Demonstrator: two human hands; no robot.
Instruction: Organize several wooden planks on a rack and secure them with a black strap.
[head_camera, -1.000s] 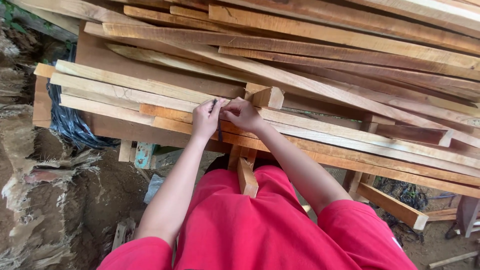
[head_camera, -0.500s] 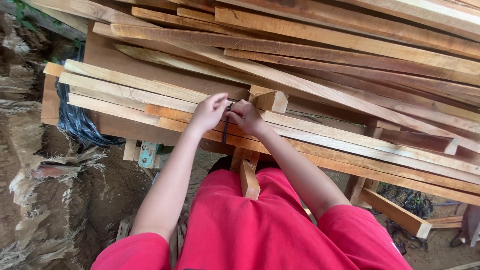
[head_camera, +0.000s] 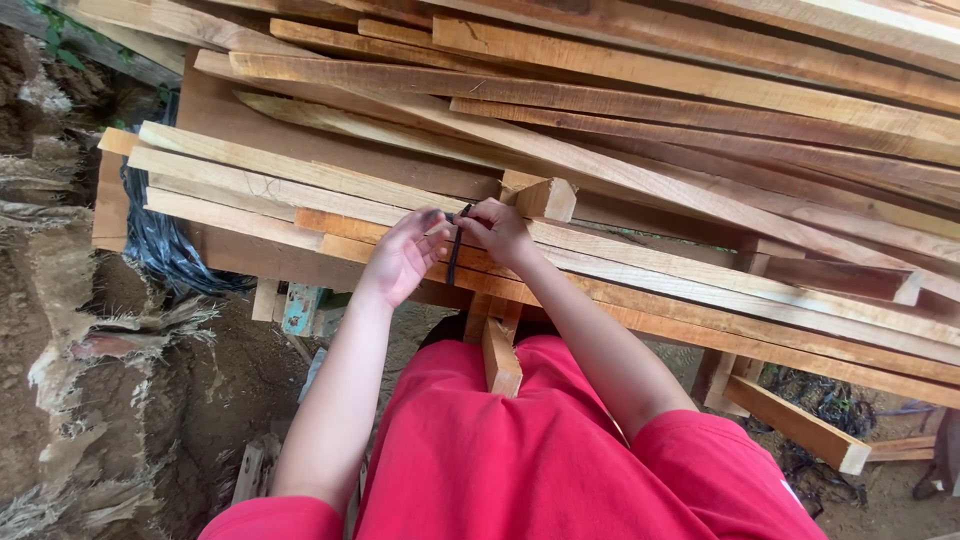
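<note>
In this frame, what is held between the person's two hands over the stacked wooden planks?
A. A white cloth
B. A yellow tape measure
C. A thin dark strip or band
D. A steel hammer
C: a thin dark strip runs from the right hand down past the fingers of the left hand, both hands resting over the pale wooden planks; what it is made of cannot be told.

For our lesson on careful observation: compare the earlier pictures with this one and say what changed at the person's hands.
The left hand has opened and drawn slightly away from the right hand, so a thin dark strip, hidden a second ago, now shows between them. The wooden planks and small block lie as before.
</note>
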